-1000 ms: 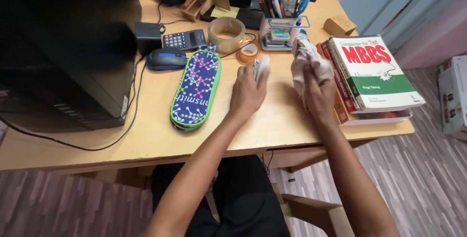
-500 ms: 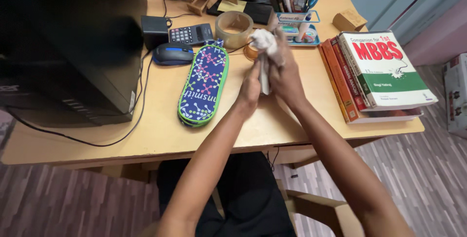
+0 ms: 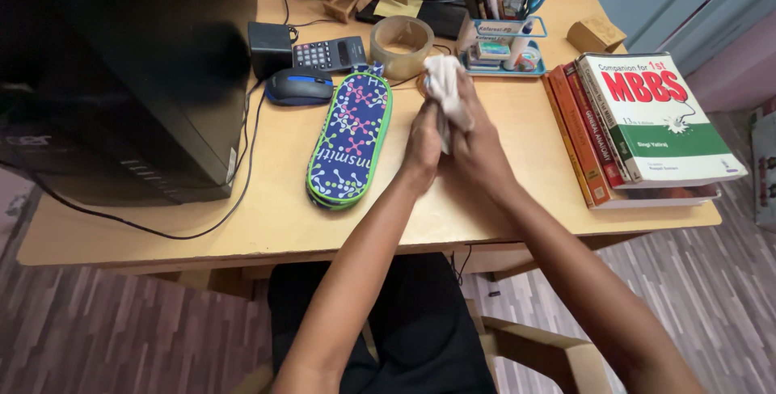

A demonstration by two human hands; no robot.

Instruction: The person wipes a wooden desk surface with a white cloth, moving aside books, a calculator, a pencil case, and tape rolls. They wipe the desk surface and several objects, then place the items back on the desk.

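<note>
Hands meet over the middle of the wooden desk (image 3: 267,224), pressed together around a crumpled white cloth (image 3: 444,87). The left hand (image 3: 423,145) curls closed on the cloth's lower part, and the right hand (image 3: 477,147) closes against it from the right, fingers wrapped over the same bundle; the cloth's loose top sticks up above both hands, toward the far side.

Just left of the hands lies a long blue pencil case (image 3: 351,142) with a green edge and a pink and white pattern, angled along the desk. Beyond it, on the far side, sit a blue and black computer mouse (image 3: 298,87), a small calculator (image 3: 329,54) and a large roll of clear tape (image 3: 402,36). A blue desk organiser (image 3: 503,41) holding pens and scissors stands far right of the tape, close to the top of the cloth.

On the right, well apart from the hands, a stack of books (image 3: 638,127) lies flat, a white, red and green one on top. A black computer tower (image 3: 121,71) fills the left side.
</note>
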